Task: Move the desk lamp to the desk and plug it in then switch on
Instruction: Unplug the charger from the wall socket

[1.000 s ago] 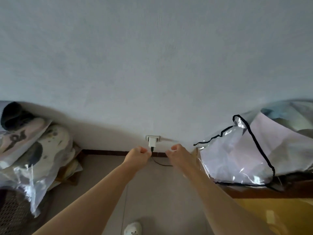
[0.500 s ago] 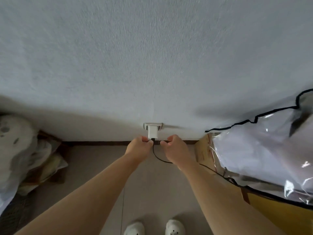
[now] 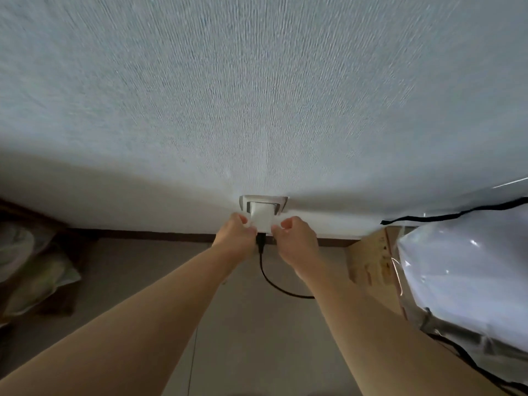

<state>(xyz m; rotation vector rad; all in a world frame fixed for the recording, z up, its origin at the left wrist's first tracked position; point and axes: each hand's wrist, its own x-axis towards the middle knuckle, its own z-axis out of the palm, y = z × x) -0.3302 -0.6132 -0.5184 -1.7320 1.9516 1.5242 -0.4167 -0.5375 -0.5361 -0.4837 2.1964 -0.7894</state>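
Two bare forearms reaching forward over a grey tiled floor (image 3: 243, 324) toward a wall socket (image 3: 264, 202). Left hand (image 3: 237, 238) just left of the socket, grip pinching the white plug adapter (image 3: 261, 220). Right hand (image 3: 297, 241) just right of it, fingers curled, fingertips touching the adapter's lower right edge. Black cable (image 3: 271, 281) hanging from the adapter, curving right behind the right forearm. Right of the socket, a cardboard box (image 3: 371, 264) and clear plastic bag (image 3: 463, 275). Adapter seated against the socket, low on a textured white wall (image 3: 257, 95). Lamp itself not visible.
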